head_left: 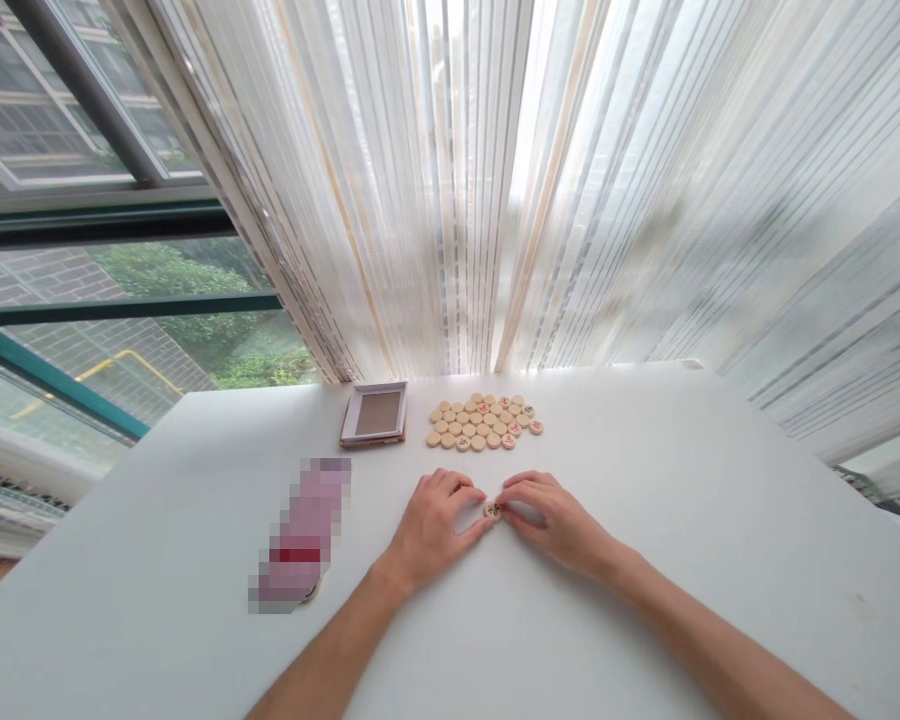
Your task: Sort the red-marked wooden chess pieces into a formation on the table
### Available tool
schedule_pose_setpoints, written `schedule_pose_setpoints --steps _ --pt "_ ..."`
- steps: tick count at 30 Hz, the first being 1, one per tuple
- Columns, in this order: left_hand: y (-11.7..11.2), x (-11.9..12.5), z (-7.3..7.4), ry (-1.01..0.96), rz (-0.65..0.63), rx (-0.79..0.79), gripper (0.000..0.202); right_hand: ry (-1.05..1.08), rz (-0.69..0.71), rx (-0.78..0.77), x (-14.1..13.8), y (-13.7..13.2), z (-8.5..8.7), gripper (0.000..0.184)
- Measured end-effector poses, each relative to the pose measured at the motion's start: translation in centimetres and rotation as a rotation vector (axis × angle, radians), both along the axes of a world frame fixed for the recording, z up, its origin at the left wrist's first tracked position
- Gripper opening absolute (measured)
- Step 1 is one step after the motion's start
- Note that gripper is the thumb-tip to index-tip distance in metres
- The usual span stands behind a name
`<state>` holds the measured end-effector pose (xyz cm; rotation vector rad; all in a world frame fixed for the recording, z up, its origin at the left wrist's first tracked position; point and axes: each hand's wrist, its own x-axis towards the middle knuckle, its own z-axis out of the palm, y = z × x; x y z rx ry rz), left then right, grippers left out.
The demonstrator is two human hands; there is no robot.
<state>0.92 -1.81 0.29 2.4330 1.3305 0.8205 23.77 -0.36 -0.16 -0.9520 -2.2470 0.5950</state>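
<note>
Under the left hand [433,518] and right hand [559,518] spreads a broad, smooth white tabletop [720,560], its far edge meeting a sheer white curtain with thin beige and grey stripes [450,250], where daylight glows brightest straight ahead of the hands. Ahead and well to the left of the left hand, a window with dark green horizontal bars [120,309] shows leafy green shrubs [187,275], grey brickwork [52,278], a bent yellow pipe [127,354] and a grey building [15,80].

The left hand [435,522] and right hand [564,520] are bare — slender fingers [525,493], narrow wrists [391,578] — and both forearms [339,642], bare too, widen gradually.
</note>
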Motion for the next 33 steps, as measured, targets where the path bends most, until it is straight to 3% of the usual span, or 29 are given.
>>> schedule_pose_setpoints --steps 11,18,21,27,33 --pt "-0.1 0.0 0.2 -0.027 -0.073 -0.030 0.017 0.047 -0.010 -0.055 -0.2 -0.3 0.0 0.017" --pt "-0.3 0.5 0.2 -0.052 -0.051 -0.030 0.017 0.051 -0.019 -0.062 -0.2 -0.5 0.1 0.014" --pt "-0.3 0.6 0.1 -0.120 -0.035 -0.051 0.019 0.080 -0.072 -0.144 -0.2 -0.9 0.6 0.012" --pt "-0.6 0.8 -0.1 -0.319 -0.044 -0.239 0.023 0.189 -0.068 -0.393 -0.5 -1.7 1.1 0.015" --pt "-0.5 0.8 -0.3 -0.436 -0.056 -0.412 0.028 0.216 -0.039 -0.430 -0.5 -1.7 0.9 0.017"
